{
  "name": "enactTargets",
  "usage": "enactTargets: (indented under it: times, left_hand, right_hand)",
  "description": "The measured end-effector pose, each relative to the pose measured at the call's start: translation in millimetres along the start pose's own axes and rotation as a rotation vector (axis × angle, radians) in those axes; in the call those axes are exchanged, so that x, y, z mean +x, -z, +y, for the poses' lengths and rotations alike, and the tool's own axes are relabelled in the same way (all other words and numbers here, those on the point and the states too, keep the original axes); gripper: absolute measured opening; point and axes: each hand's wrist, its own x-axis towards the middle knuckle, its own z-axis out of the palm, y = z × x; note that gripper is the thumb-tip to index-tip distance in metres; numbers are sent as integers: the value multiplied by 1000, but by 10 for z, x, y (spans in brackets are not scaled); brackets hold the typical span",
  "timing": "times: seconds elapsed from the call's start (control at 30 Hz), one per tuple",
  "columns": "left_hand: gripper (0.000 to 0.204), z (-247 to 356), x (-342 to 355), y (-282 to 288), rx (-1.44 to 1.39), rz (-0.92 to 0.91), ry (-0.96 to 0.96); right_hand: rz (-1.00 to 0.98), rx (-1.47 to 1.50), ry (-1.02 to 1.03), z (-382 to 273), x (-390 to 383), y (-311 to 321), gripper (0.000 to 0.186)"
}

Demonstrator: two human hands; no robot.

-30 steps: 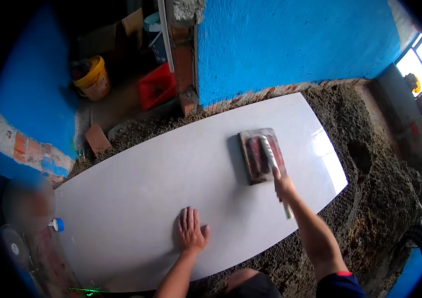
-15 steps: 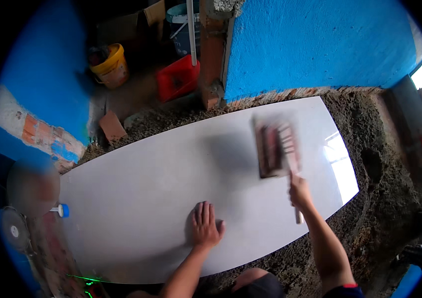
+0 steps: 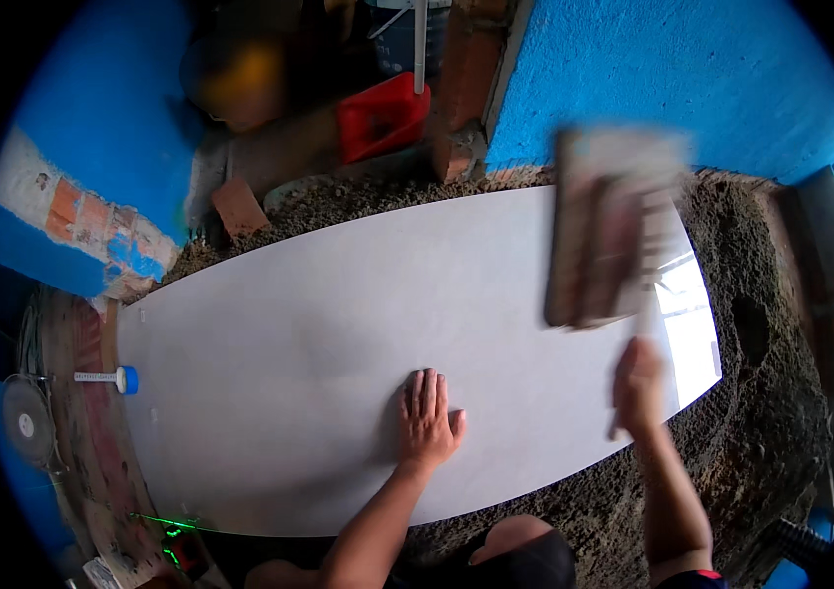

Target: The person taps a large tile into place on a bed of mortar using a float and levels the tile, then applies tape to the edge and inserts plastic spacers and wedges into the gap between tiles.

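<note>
A large, pale, glossy tile slab [image 3: 270, 363] lies on a bed of rough, dark mortar. My left hand [image 3: 430, 424] rests palm down on its near half, fingers stretched out and nothing in them. My right hand [image 3: 641, 383] is closed round the handle of a mallet with a broad, rectangular head [image 3: 589, 240]. Motion smears the mallet, so its details are unclear. Its head hangs over the right end of the slab, apart from the surface, and hides part of the far edge.
Dark mortar [image 3: 770, 363] borders the slab. Blue walls [image 3: 672, 79] stand beyond and at left. A red dustpan [image 3: 378, 123], a loose brick piece [image 3: 238, 206] and a blurred yellow bucket [image 3: 245, 83] lie farther back. Left are a blue-capped white tube [image 3: 126, 380] and a green-lit device [image 3: 182, 550].
The mallet has lifted off toward me and to the right, looking larger now. My left hand stays flat on the slab. The whole view has shifted a little.
</note>
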Motion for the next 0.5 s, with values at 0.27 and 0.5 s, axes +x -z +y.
enactTargets:
  times: [0.27, 0.5]
  left_hand:
    - [65, -36, 17, 46, -58, 133, -12]
    - [57, -56, 0, -33, -38, 79, 40]
  right_hand:
    - [-566, 182, -287, -918, 398, -225, 60]
    - [-54, 280, 312, -649, -281, 326, 57]
